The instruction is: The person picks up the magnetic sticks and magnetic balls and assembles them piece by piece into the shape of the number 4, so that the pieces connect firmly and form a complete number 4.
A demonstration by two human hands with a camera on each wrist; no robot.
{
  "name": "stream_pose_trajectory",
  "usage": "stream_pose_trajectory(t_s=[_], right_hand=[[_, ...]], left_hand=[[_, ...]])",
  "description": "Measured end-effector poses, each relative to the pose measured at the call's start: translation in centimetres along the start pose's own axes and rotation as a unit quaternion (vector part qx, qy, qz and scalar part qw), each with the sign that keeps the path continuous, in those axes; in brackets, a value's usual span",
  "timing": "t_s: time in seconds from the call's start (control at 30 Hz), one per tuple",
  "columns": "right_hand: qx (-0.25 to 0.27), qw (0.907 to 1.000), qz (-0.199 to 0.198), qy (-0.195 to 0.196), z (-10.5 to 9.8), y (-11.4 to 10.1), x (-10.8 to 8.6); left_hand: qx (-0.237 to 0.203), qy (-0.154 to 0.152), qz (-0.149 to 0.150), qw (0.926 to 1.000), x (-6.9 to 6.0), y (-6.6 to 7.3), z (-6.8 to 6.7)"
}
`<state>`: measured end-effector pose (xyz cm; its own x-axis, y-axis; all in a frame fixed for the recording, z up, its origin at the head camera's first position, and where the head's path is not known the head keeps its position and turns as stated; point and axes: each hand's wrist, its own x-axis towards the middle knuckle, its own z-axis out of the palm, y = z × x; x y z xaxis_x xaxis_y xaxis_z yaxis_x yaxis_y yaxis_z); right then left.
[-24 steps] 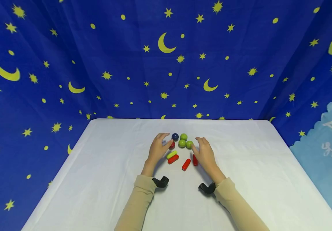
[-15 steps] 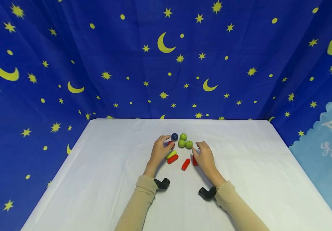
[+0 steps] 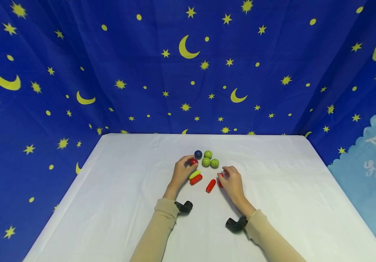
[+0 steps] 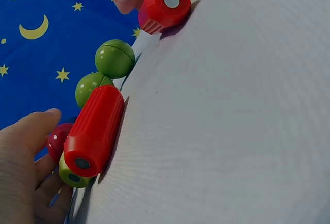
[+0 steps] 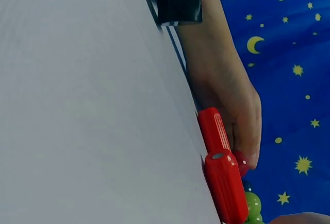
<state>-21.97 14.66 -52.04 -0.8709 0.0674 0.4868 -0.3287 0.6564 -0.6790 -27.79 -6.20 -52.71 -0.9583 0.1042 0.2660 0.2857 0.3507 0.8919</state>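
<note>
My left hand [image 3: 179, 173] holds the red ball [image 3: 194, 162] between thumb and index finger; in the left wrist view the thumb [image 4: 38, 126] lies beside the ball. Close to that hand, a yellow-green rod [image 3: 194, 174] and a red rod [image 4: 95, 128] with a grey disc on its end lie side by side. On the right, my right hand [image 3: 234, 183] has its fingers curled at another red rod [image 3: 221, 181], pinching it with thumb and index finger; part of the rod is hidden. One more red rod [image 3: 211, 186] lies between the hands.
Beyond the hands sit a dark blue ball [image 3: 198, 154] and three green balls [image 3: 206, 162], grouped together. White cloth [image 3: 116, 203] covers the table. Dark blue curtains [image 3: 142, 72] with yellow moons and stars rise behind and at the sides.
My right hand has drawn back slightly towards me, its fingers closing in on the red rod. The left hand has moved slightly, its thumb and index finger now around the red ball.
</note>
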Motion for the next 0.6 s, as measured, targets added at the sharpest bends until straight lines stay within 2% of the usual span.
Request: stream_pose_trajectory(t_s=[0.27,0.6], right_hand=[[-0.001,0.9997,0.013,-0.021,0.20,-0.08,-0.53],[0.018,0.9989,0.038,-0.018,0.41,0.16,-0.71]], left_hand=[[0.009,-0.003,0.000,1.0000,-0.03,-0.21,0.19],[0.004,0.000,0.000,1.0000,-0.32,-0.25,0.09]])
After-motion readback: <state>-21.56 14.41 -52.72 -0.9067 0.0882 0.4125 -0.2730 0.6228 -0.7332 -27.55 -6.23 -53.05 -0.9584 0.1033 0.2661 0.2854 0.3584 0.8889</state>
